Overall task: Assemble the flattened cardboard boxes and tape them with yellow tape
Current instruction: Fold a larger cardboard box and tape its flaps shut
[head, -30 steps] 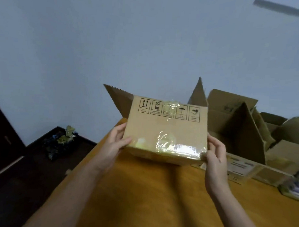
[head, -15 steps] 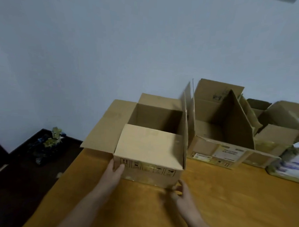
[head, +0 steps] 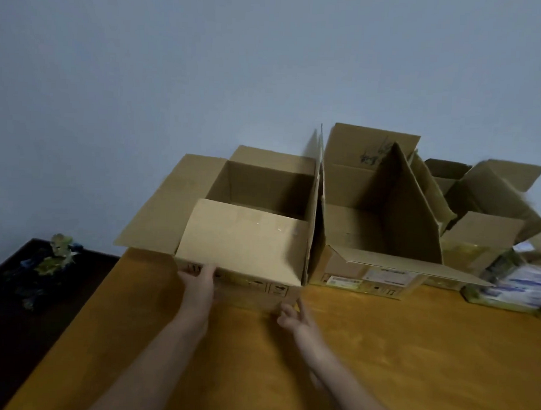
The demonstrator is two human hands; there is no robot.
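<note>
An assembled cardboard box [head: 242,244] stands upright on the wooden table [head: 380,349] with its top flaps spread open; the near flap hangs toward me. My left hand [head: 199,279] touches the box's front wall under that flap, fingers straight. My right hand [head: 292,317] is at the box's lower right front corner, fingers loosely spread, holding nothing. No roll of yellow tape shows.
A second open box [head: 377,215] stands right beside the first, and a third [head: 492,214] stands further right against the wall. A printed package [head: 520,287] lies at the far right. A dark low surface with a small figurine [head: 58,251] is left of the table.
The box was held up with its taped bottom toward me; it was turned upright and set on the table beside the second box. Both hands moved from its sides to its front.
</note>
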